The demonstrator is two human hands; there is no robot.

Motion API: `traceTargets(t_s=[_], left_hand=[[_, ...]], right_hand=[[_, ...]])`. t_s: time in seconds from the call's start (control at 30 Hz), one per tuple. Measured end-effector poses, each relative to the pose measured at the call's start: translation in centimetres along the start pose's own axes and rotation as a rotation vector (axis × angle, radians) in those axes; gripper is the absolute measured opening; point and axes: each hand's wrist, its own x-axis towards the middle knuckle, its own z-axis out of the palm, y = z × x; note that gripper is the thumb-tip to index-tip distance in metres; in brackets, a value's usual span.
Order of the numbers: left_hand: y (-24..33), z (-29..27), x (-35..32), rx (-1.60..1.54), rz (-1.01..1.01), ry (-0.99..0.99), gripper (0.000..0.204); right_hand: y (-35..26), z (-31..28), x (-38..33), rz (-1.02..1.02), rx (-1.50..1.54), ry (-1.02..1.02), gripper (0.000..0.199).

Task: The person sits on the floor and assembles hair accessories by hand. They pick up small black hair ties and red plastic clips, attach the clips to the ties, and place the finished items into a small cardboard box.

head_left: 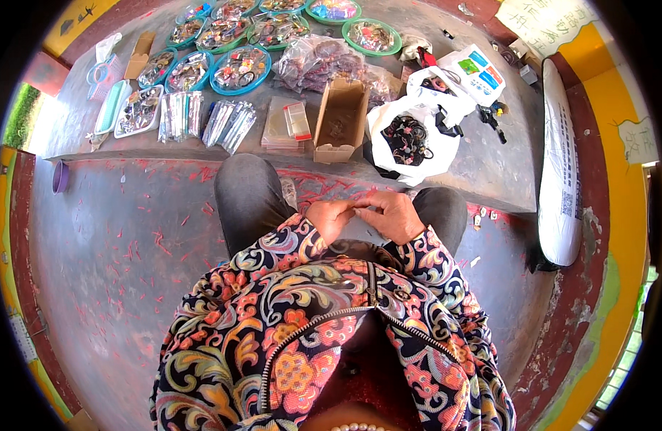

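A small thing, too tiny to make out, sits pinched between the fingertips of the left hand (331,218) and right hand (392,215), which meet above the person's lap, fingers curled and pressed together around it. Just beyond the fingers an open cardboard box (339,122) lies on the concrete ledge (489,172), nothing between it and the hands. To the right of it a white plastic bag (414,140) holds dark rings. Farther off, round teal-rimmed trays (239,70) carry mixed small trinkets, with clear packets (229,123) beside them, left of the fingers.
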Motion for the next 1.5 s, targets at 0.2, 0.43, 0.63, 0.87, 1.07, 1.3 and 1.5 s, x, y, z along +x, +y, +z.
traceTargets(t_s=[0.2, 0.43, 0.63, 0.87, 1.07, 1.3, 1.5], left_hand=[[0.2, 0.2, -0.2, 0.130, 0.076, 0.009, 0.020], [0.1, 0.2, 0.0, 0.057, 0.019, -0.050, 0.024], [0.0, 0.3, -0.2, 0.061, 0.065, -0.005, 0.038], [-2.4, 1.0, -0.2, 0.011, 0.022, -0.003, 0.047], [-4.3, 0.8, 0.0, -0.032, -0.064, -0.040, 0.042], [-2.2, 0.5, 0.0, 0.068, 0.043, 0.096, 0.040], [-0.6, -0.2, 0.3, 0.242, 0.171, 0.090, 0.035]], right_hand=[[1.0, 0.2, 0.0, -0.155, -0.045, -0.016, 0.013], [0.1, 0.0, -0.1, -0.096, 0.025, -0.020, 0.013], [0.4, 0.0, 0.0, -0.119, -0.002, -0.063, 0.012], [1.0, 0.6, 0.1, -0.243, -0.023, 0.019, 0.013], [0.0, 0.0, -0.1, -0.169, -0.025, -0.074, 0.017], [1.3, 0.0, 0.3, -0.250, -0.144, -0.154, 0.017], [2.8, 1.0, 0.6, -0.271, -0.184, -0.102, 0.018]])
